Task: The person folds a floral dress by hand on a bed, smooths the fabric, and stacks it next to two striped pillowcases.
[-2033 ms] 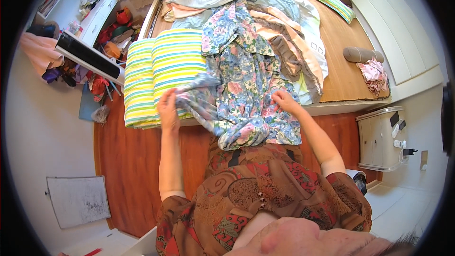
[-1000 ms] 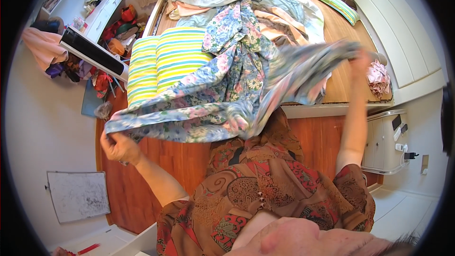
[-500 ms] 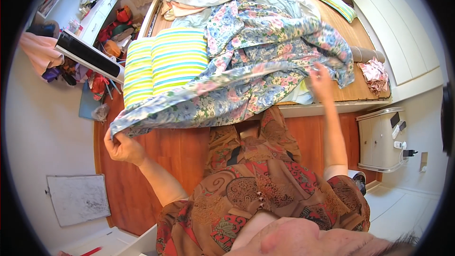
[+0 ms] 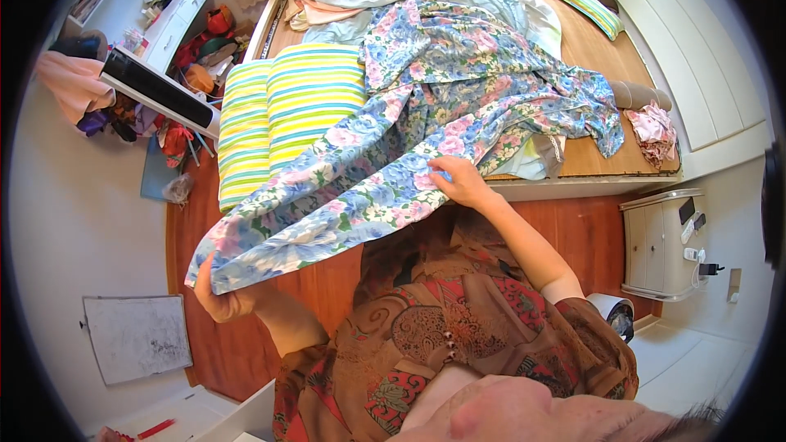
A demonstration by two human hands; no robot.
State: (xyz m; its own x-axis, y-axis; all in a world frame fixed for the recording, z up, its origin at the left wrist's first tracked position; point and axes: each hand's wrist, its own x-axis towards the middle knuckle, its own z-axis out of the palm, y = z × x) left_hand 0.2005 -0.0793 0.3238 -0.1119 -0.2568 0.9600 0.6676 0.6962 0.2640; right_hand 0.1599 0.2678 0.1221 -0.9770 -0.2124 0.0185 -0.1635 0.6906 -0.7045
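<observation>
1. pulled inward from the right over the past half second, the right hand (image 4: 460, 182) now meets the near edge of the floral cloth (image 4: 446, 143); the left hand (image 4: 225, 303) sits lower.
2. left grip: grasping a corner of the cloth. right grip: fingertips on the fabric, though whether they pinch or merely rest cannot be told.
3. the cloth sprawls across the bed (image 4: 581, 189), its near-left end stretched past the edge above the red-brown floor (image 4: 565, 229).
4. a slack left grip could drop that overhang floorward; a hard tug could drag the pale fabric (image 4: 528, 162) beneath or nudge the striped cushions (image 4: 315, 98) alongside.
5. bare board (image 4: 598, 53) offers room at right, short of a brown bolster (image 4: 639, 96) and pink bundle (image 4: 651, 135); the cushions crowd the left.
</observation>
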